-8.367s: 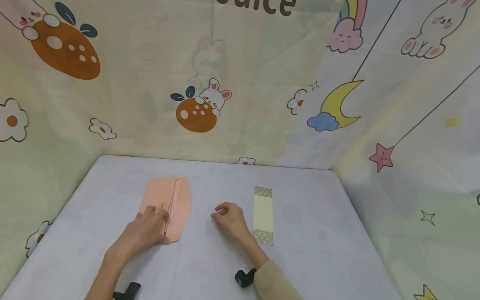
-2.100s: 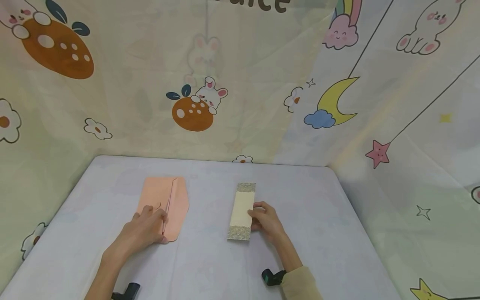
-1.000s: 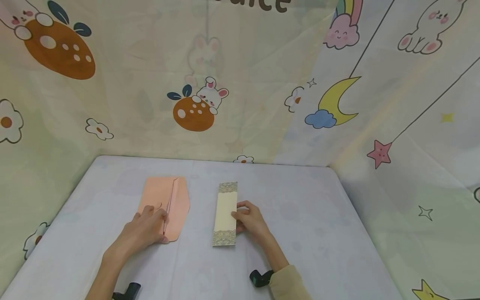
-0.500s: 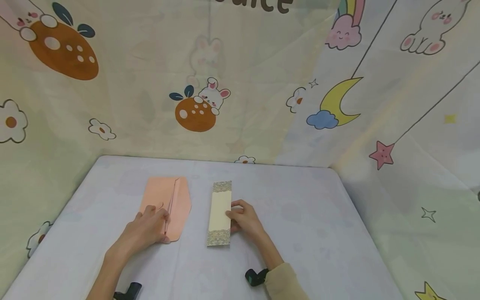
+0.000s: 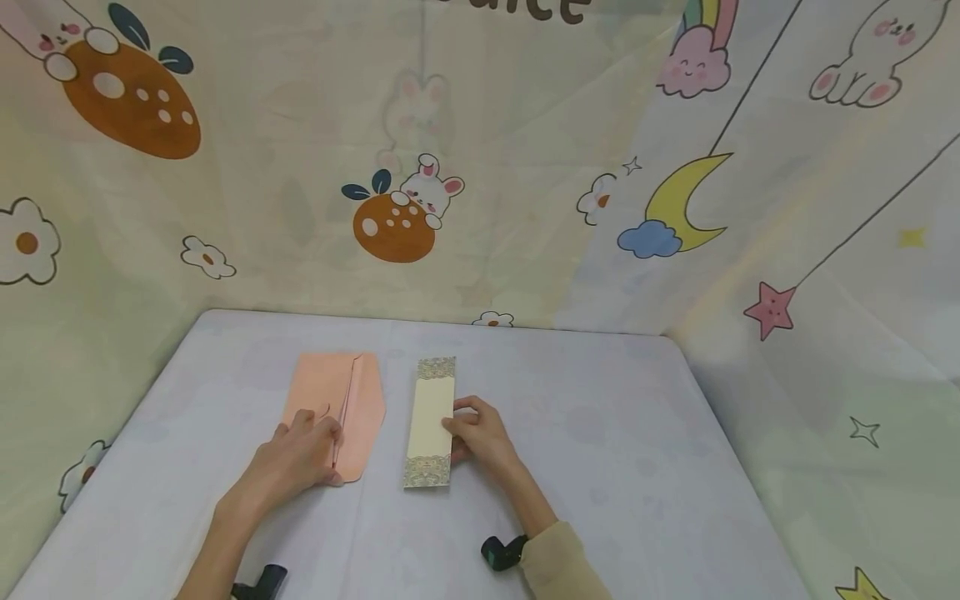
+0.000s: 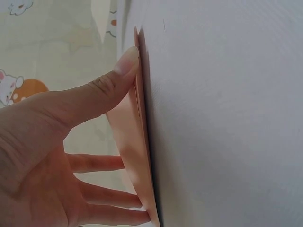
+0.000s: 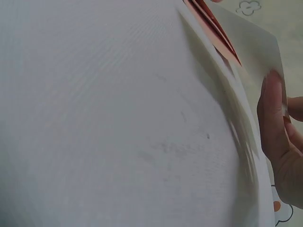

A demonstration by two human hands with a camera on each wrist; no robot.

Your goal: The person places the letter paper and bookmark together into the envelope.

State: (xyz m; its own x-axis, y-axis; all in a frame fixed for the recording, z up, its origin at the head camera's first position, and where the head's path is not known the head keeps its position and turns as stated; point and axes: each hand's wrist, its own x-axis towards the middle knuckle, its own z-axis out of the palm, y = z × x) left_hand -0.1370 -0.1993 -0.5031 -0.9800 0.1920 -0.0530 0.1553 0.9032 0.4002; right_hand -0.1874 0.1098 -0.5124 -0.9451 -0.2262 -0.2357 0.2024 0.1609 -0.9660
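A peach paper envelope lies on the left half of the table, its opening edge running lengthwise. My left hand presses down on it, fingers spread on the face and thumb at the near edge; in the left wrist view the thumb and the fairly straight fingers rest against the paper. Just right of the envelope, my right hand pinches the long right edge of a cream card with patterned bands at both ends. The right wrist view shows the card held up from the table, thumb on one face.
A white-covered table carries the envelope. Printed cloth walls stand behind it and at both sides. Each wrist wears a black camera mount close above the tabletop.
My right hand first took hold of the card, which lay at the right, and has carried it left, close to the envelope. The left hand stays on the envelope.
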